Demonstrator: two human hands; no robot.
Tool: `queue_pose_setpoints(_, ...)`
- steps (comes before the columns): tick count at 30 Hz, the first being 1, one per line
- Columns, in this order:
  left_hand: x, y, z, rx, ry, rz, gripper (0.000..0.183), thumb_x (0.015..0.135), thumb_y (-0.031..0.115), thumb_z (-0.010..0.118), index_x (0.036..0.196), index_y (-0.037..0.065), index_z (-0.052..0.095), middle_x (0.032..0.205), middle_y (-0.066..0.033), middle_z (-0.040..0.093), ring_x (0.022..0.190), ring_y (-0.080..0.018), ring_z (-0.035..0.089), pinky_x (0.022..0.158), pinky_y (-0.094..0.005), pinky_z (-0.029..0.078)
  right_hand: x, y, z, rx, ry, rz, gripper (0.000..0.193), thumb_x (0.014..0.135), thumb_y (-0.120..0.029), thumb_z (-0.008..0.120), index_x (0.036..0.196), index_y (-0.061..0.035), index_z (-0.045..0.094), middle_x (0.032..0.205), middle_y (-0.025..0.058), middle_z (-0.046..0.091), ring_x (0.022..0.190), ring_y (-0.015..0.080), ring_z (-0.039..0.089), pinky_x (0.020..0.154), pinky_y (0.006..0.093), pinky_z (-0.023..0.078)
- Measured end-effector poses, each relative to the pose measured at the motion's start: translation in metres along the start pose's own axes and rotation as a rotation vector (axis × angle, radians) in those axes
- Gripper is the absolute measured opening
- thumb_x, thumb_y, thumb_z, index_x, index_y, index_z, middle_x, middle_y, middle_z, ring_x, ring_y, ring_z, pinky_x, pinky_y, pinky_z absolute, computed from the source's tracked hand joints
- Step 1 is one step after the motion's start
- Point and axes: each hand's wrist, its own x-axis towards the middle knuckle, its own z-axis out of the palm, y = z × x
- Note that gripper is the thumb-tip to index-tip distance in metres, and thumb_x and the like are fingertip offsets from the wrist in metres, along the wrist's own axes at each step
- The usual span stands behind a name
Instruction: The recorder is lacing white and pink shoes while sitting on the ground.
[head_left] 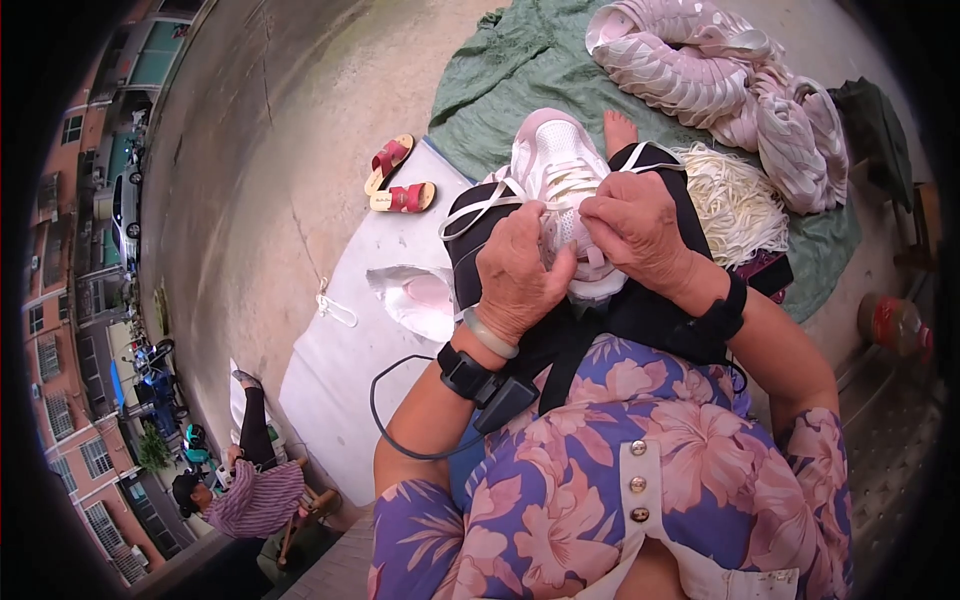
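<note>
A white and pale pink sneaker (553, 150) rests on my lap with its toe pointing away from me. White shoelace (486, 207) crosses its tongue, and loose ends loop out to both sides. My left hand (522, 268) is at the left eyelets, thumb and fingers bent around the shoe's edge and pinching the lace. Opposite it, my right hand (640, 228) pinches lace at the right eyelets, its fingertips close together. The fingertips partly cover the upper eyelets. Black cloth (470, 240) lies under the sneaker across my legs.
A pile of white laces (738, 205) lies right on a green cloth (510, 70), below a bundle of pinkish shoe parts (680, 70). Red sandals (404, 197) and a white sheet (330, 370) are left. A bottle (893, 325) stands right; another person (255, 495) sits lower left.
</note>
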Motion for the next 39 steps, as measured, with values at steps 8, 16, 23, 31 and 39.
queue_pose_setpoints(8,-0.015,-0.013,0.011,0.082,0.001,0.075,0.045,0.073,0.009,0.065,0.114,-0.002,0.049,0.082,-0.0151,0.056,0.068,-0.0272,0.058,0.06,-0.0333,0.047,0.002,-0.003,0.029,-0.106,-0.127,0.029,0.008,0.064,-0.013,0.063,0.07,-0.0119,0.057,0.067,0.0012,0.049,0.07,0.0199,0.054,0.061,0.0361,0.033)
queue_pose_setpoints(16,-0.01,-0.018,0.015,-0.13,0.036,0.064,0.025,0.08,0.002,0.054,0.106,0.0,0.055,0.084,-0.0152,0.057,0.072,-0.0308,0.058,0.063,-0.0354,0.047,0.005,-0.001,0.035,-0.108,-0.131,0.026,0.007,0.067,-0.014,0.064,0.071,-0.0127,0.057,0.067,0.0004,0.05,0.068,0.0191,0.054,0.063,0.0354,0.032)
queue_pose_setpoints(23,-0.009,-0.016,0.016,-0.105,0.013,0.052,0.026,0.082,0.001,0.049,0.108,0.0,0.053,0.086,-0.0181,0.056,0.076,-0.0352,0.057,0.066,-0.0391,0.046,0.016,-0.007,0.031,-0.276,-0.238,-0.106,0.004,0.066,-0.01,0.059,0.069,-0.0112,0.057,0.069,0.0033,0.053,0.069,0.0219,0.054,0.066,0.038,0.031)
queue_pose_setpoints(31,-0.018,-0.017,0.012,0.022,-0.021,0.066,0.028,0.081,0.002,0.052,0.108,-0.001,0.052,0.085,-0.0177,0.055,0.077,-0.0337,0.056,0.066,-0.0384,0.046,-0.051,0.024,-0.082,-0.304,-0.282,0.026,0.006,0.071,-0.008,0.059,0.072,-0.0085,0.054,0.067,0.0054,0.046,0.064,0.0247,0.047,0.065,0.0362,0.03)
queue_pose_setpoints(39,-0.006,-0.012,0.004,-0.219,-0.126,-0.296,0.022,0.081,0.007,0.059,0.101,-0.001,0.053,0.069,-0.0087,0.053,0.062,-0.0209,0.055,0.058,-0.0328,0.044,-0.135,0.061,-0.118,-0.24,-0.303,0.28,0.01,0.069,-0.005,0.062,0.074,-0.0082,0.054,0.069,0.0044,0.049,0.071,0.025,0.049,0.071,0.0357,0.034)
